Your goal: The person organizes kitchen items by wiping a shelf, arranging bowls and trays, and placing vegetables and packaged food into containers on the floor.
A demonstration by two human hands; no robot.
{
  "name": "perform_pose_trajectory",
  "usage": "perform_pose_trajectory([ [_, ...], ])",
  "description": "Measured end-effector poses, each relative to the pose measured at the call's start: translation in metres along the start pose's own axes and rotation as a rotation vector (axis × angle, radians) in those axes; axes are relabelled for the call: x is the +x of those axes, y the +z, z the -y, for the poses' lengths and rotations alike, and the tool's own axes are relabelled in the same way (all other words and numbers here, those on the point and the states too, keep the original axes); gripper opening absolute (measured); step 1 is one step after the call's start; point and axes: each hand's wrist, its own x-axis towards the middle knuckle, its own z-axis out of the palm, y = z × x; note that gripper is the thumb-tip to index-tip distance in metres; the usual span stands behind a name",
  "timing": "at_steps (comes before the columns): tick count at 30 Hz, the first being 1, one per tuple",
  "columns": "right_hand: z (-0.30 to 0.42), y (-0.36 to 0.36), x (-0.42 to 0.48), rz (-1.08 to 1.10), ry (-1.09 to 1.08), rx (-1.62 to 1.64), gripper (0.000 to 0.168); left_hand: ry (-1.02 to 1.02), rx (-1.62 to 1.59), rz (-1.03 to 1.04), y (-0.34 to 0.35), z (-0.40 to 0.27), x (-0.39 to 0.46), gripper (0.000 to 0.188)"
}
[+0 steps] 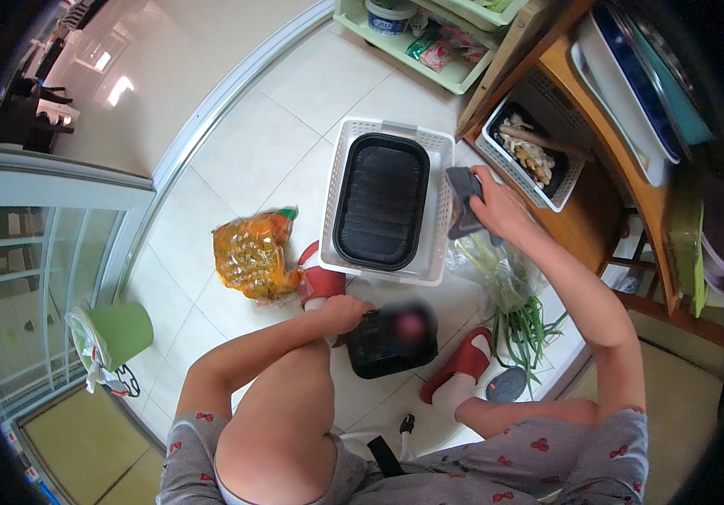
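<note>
My left hand grips the edge of a black plastic tray held low between my feet; part of that tray is blurred. Out to the right, my right hand holds a grey cloth beside the rim of a white perforated plastic basket. Inside this basket lies an empty black plastic tray with a ribbed bottom. Below the cloth, green onions stick out of a clear plastic bag on the tiles. An orange and yellow plastic package rests left of the basket.
A green bin stands at the left by a glass door. On a wooden shelf at the right is another white basket holding ginger-like pieces. A light green rack stands at the top. A grey round object lies near my right foot.
</note>
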Motion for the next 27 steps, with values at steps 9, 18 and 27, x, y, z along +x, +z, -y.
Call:
perform_pose_trajectory([
  [9, 0.029, 0.128, 0.066, -0.13, 0.203, 0.031, 0.056, -0.082, -0.002, -0.823, -0.105, -0.025, -0.011, 0.028],
  [18, 0.025, 0.107, 0.065, -0.244, 0.14, 0.198, 0.053, -0.187, -0.365, -0.973, -0.14, 0.008, 0.013, 0.05],
  [27, 0.063, -0.03, 0.105, -0.635, -0.007, 0.15, 0.04, -0.382, -1.599, -1.263, -0.197, 0.031, -0.019, 0.044],
])
